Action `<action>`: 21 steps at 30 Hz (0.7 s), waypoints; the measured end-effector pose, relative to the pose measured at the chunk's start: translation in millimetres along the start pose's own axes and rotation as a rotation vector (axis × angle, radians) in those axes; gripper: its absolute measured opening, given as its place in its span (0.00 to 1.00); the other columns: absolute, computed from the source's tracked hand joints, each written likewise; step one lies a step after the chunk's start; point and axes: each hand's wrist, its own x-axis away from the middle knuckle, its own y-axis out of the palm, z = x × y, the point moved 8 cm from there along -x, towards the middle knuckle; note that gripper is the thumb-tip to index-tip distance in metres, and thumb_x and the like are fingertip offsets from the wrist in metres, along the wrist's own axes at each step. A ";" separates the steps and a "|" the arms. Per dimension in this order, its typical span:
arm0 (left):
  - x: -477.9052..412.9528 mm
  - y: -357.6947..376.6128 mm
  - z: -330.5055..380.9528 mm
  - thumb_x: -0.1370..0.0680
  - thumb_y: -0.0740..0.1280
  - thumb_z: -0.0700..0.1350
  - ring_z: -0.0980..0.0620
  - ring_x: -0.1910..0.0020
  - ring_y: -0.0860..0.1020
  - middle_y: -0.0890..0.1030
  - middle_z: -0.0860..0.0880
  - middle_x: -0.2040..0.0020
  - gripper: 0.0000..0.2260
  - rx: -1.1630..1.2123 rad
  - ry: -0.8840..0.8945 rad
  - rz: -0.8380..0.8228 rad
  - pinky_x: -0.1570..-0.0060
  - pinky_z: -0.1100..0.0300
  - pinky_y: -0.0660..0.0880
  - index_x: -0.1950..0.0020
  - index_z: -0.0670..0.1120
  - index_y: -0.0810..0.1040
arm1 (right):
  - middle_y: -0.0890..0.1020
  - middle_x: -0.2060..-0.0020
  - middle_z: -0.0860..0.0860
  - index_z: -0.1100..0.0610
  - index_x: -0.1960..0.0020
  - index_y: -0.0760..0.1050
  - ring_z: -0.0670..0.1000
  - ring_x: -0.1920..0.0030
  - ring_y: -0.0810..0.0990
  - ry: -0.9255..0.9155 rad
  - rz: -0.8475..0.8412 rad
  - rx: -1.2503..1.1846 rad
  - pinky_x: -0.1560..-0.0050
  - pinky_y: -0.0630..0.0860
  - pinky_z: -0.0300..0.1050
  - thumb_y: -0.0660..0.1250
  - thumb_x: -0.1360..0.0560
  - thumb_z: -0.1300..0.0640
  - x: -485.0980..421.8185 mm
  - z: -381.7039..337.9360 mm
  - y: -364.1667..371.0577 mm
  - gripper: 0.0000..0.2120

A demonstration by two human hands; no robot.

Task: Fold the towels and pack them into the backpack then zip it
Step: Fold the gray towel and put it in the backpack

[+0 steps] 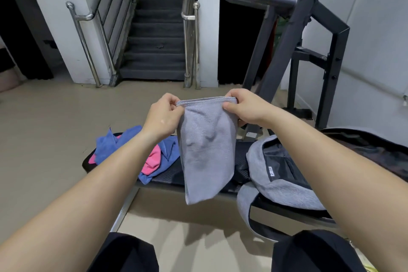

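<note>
A grey towel [206,152] hangs doubled over in the air above the black bench [170,175]. My left hand [164,115] pinches its upper left corner. My right hand [247,107] pinches the upper right corner, so the top hem is stretched level between them. On the bench to the left lies a loose heap of blue towels [114,141] and a pink towel [152,161]. The grey backpack [284,187] lies open on the right of the bench, its dark lining showing and my right forearm crossing over it.
A dark steel exercise frame [309,35] stands behind the bench on the right. A staircase [156,35] with metal handrails rises straight ahead across a beige floor. My knees in black fabric [123,254] are at the bottom edge. A backpack strap [245,207] hangs off the bench front.
</note>
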 end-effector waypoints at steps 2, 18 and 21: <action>2.9 5.9 -6.5 0.24 0.63 0.44 0.49 0.62 0.77 0.79 0.51 0.62 0.02 -0.034 0.008 -0.025 0.59 0.49 0.79 0.54 0.52 0.73 | 0.81 0.59 0.52 0.60 0.46 0.75 0.42 0.69 0.81 0.016 -0.038 0.010 0.72 0.76 0.37 0.62 0.17 0.57 1.7 6.1 7.2 0.06; -37.0 64.8 -79.3 0.20 0.63 0.46 0.52 0.59 0.75 0.80 0.52 0.62 0.03 -0.173 0.000 -0.083 0.61 0.55 0.70 0.48 0.49 0.72 | 0.82 0.58 0.49 0.53 0.51 0.78 0.52 0.60 0.81 0.060 0.064 0.152 0.61 0.81 0.49 0.67 0.21 0.52 -59.4 86.2 39.2 0.05; -61.3 97.1 -113.4 0.21 0.65 0.45 0.48 0.56 0.77 0.79 0.53 0.60 0.03 -0.230 -0.068 -0.133 0.56 0.54 0.73 0.50 0.49 0.73 | 0.81 0.60 0.47 0.49 0.55 0.77 0.54 0.56 0.81 0.105 0.088 0.374 0.53 0.78 0.51 0.68 0.23 0.48 -86.3 119.4 54.1 0.05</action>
